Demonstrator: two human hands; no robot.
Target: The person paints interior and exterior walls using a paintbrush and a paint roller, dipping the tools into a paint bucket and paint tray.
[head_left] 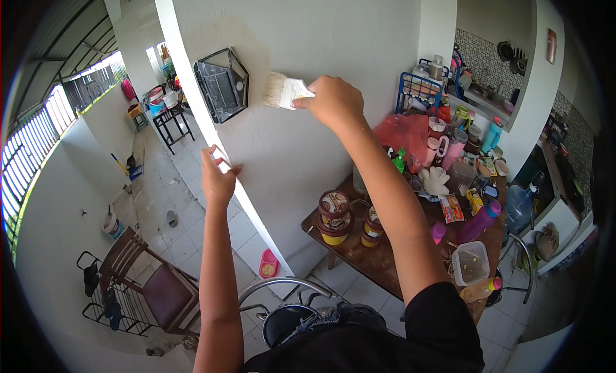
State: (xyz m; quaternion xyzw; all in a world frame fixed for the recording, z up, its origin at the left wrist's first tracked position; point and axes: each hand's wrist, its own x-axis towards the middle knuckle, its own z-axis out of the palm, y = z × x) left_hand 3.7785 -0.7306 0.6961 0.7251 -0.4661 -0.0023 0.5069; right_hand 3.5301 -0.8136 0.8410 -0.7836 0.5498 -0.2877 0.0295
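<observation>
Right fingers clenched on paintbrush: wide, flat, cream bristles, white body. It's in front of the wall, just right of the black hexagonal fixture. Left fingers spread loose at wall's edge.

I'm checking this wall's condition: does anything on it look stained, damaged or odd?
Yes: a beige-brown patch discolours the pale wall above and right of the black-framed hexagonal fixture, standing out against the lighter surface. The fixture's dark face also looks smeared whitish. I can't tell whether the patch is damp or stained.
</observation>
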